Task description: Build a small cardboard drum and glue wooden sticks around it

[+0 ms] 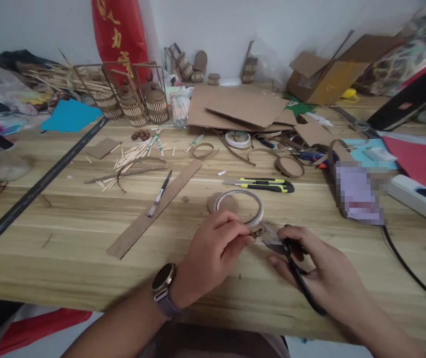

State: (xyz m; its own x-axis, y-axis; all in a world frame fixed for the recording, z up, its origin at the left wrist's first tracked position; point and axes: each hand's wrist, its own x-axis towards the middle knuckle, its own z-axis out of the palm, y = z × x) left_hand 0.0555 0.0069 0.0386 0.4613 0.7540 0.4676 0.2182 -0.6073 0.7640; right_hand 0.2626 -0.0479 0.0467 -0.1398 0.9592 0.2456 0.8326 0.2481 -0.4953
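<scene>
My left hand (216,248), with a watch on its wrist, pinches a small brown piece of cardboard (258,232). My right hand (321,268) grips black-handled scissors (291,263), whose blades are parted beside that piece; whether they touch it I cannot tell. Just beyond my left hand lies a roll of white tape (258,206), overlapping a round cardboard disc (218,203). Behind the roll rests a yellow and black utility knife (265,185). To the left, a pen (160,194) lies across a long cardboard strip (175,199).
Small stick-and-cardboard lantern shapes (134,107) stand at the back left, near scattered short sticks (131,158). Cardboard sheets (231,104) are stacked behind, with a second tape roll (237,139) in front. On the right are a power strip (418,199) and a black cable (403,261).
</scene>
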